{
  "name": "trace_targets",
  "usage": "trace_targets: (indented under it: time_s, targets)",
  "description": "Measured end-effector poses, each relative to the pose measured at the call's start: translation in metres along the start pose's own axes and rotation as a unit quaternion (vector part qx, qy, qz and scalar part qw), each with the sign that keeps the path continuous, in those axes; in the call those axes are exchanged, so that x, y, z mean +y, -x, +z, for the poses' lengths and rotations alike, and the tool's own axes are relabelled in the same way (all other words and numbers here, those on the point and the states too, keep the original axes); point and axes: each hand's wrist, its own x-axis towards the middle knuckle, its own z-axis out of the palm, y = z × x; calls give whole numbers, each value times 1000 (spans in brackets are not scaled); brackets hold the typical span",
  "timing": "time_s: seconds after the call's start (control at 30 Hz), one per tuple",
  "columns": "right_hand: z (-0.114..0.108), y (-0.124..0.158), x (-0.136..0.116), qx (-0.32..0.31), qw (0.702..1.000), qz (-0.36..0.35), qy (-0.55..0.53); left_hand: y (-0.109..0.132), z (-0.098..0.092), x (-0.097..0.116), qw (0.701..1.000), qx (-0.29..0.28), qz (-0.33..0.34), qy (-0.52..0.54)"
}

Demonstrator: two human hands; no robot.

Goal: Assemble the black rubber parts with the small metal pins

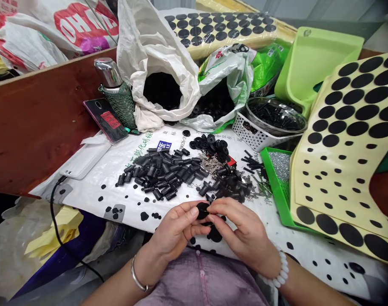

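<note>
My left hand (181,221) is closed, its thumb and fingers pinching a small round black plastic part (202,210) above the table's near edge. From the other side my right hand (241,233) meets it, thumb and fingertips pinched together at the part's edge. Something tiny and thin shows at those fingertips, too small to name. Just beyond the hands lie a pile of black plastic cylinders (162,172), a heap of small metal pieces (213,163), black stemmed parts (227,180) and black round caps (211,145).
A white sack (189,95) and a plastic bag (243,78) of black parts stand behind. A steel bowl (300,125) sits in a white basket (260,140). At right, sticker sheets (337,170) lie over a green tray (276,191). A phone (106,121) leans at left; a cable (55,212) hangs down.
</note>
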Motion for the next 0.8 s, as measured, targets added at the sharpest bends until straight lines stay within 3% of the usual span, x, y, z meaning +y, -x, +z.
trace_targets:
  time_s: [0.3,0.6,0.8]
  targets:
    - [1,0,4,-77,995,40,39,0,-2,-5,998,18,-3,-60]
    - [3,7,6,-104,975,188,-53,0,-8,-14,984,9,62,-168]
    - [-1,4,5,-100,979,152,-90,10,-9,2,964,-16,55,-261]
